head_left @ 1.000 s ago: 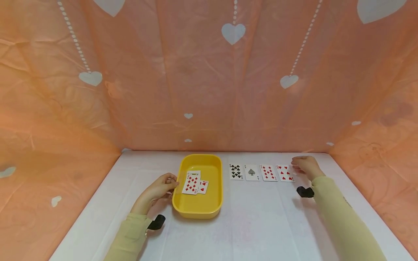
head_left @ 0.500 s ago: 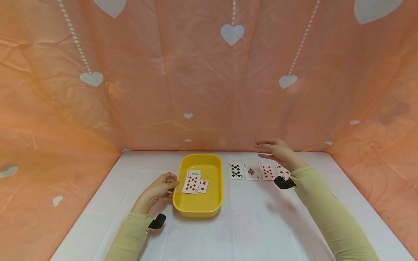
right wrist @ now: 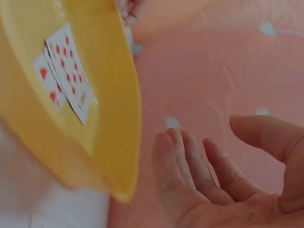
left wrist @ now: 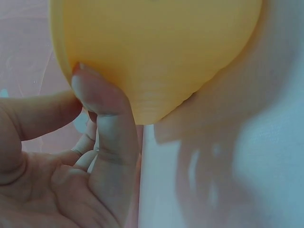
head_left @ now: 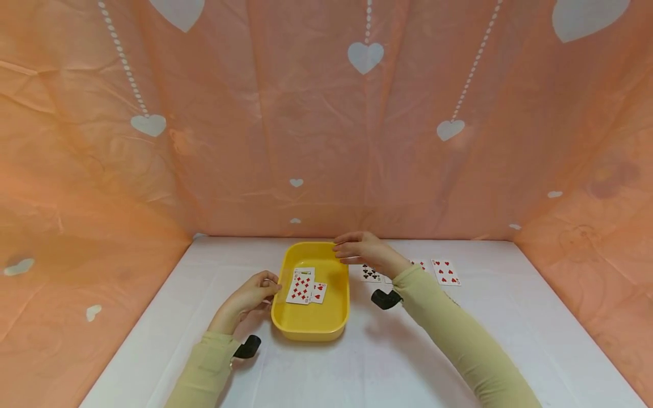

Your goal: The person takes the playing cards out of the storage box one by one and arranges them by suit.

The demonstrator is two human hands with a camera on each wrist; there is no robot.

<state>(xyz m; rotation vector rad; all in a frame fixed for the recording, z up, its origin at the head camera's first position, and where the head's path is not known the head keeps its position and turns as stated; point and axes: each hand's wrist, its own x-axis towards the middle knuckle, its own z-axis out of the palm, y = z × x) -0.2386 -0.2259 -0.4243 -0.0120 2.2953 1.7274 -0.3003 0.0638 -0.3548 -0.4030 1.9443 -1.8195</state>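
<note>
A yellow plastic tray point(head_left: 311, 335) stands on the table with several playing cards inside. On top lies a ten of diamonds point(head_left: 300, 288), overlapping a hearts card point(head_left: 318, 293). My left hand point(head_left: 251, 294) pinches the tray's left rim between thumb and finger, plain in the left wrist view. Over the far right corner of the tray is my right hand point(head_left: 368, 252), fingers extended and slightly bent. The right wrist view shows that hand point(right wrist: 213, 175) holding nothing, beside the tray wall point(right wrist: 121, 104).
Right of the tray lies a row of face-up cards: a clubs card point(head_left: 370, 275), a diamonds card point(head_left: 419, 264) and a six of hearts point(head_left: 446, 272). The right hand and sleeve partly cover this row. An orange curtain point(head_left: 326, 141) with pale hearts hangs behind the table.
My right hand has swept left from the row's right end, above the cards, to the tray's far right corner. The left hand has stayed at the tray's left rim.
</note>
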